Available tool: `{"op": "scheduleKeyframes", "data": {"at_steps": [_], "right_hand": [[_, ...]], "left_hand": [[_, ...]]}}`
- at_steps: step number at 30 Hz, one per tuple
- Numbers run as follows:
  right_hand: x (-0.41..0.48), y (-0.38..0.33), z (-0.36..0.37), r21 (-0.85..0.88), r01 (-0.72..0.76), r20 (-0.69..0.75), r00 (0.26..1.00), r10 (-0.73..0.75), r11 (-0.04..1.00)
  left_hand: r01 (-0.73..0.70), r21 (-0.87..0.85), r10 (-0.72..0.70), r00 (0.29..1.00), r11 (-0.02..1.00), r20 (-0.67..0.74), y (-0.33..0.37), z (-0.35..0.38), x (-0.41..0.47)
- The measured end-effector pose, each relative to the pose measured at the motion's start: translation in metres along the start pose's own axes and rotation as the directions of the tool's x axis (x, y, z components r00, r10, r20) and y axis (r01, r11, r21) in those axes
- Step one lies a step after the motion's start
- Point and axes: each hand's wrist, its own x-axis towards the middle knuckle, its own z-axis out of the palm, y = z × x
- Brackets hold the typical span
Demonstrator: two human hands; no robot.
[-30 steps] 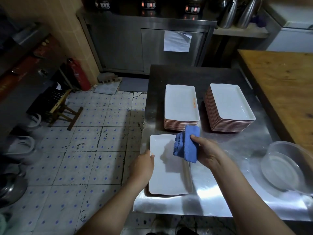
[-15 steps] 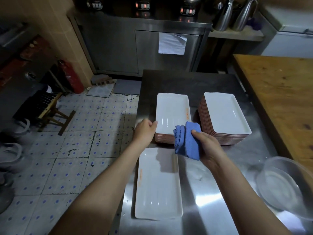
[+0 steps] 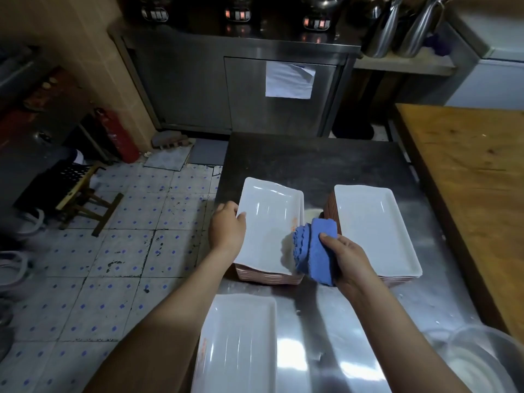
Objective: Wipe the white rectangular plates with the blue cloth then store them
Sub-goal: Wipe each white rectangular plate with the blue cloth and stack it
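Steel table (image 3: 334, 330) fills the middle of the head view, with a tiled floor (image 3: 127, 251) to its left and a wooden table (image 3: 467, 180) to its right. Two stacks of white plates stand side by side on the steel, apart from each other.

The left hand (image 3: 226, 229) grips the left rim of the top plate (image 3: 269, 222) on the left stack (image 3: 266, 276). Its thumb lies on the rim and its fingers curl under the edge, out of sight. This top plate sits askew on the plates below it.

The right hand (image 3: 350, 260) clasps the folded blue cloth (image 3: 314, 251), thumb on top and fingers wrapped beneath. It holds the cloth above the gap between the stacks, over the near right corner of the top plate. Whether the cloth touches that plate, I cannot tell. The right stack (image 3: 374, 228) is untouched.

A single near plate (image 3: 241, 350) lies flat at the table's near left edge, just in front of the left stack. A clear bowl (image 3: 482, 361) sits at the near right corner.

Behind stand a steel cabinet (image 3: 198, 89) with a paper (image 3: 289, 80) stuck to its door, and steel jugs (image 3: 397, 26) on a shelf. A red extinguisher (image 3: 119, 134) and a stool (image 3: 85, 194) are at the left wall.
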Motion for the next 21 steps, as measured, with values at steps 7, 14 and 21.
{"op": "scheduleKeyframes", "data": {"at_steps": [7, 14, 21], "right_hand": [[-0.015, -0.032, 0.006, -0.093, 0.129, 0.003, 0.992, -0.129, 0.987], [-0.072, -0.053, 0.034, -0.039, 0.235, 0.319, 0.924, -0.21, 0.971], [-0.103, -0.013, 0.068, -0.597, 0.478, 0.23, 0.872, -0.433, 0.644]], "left_hand": [[0.199, -0.342, -0.145, 0.973, 0.918, 0.178, 0.021, -0.025, -0.009], [0.344, -0.664, -0.203, 0.938, 0.664, 0.282, 0.032, -0.053, -0.057], [0.412, -0.737, -0.143, 0.904, 0.536, 0.402, 0.029, -0.08, -0.123]]}}
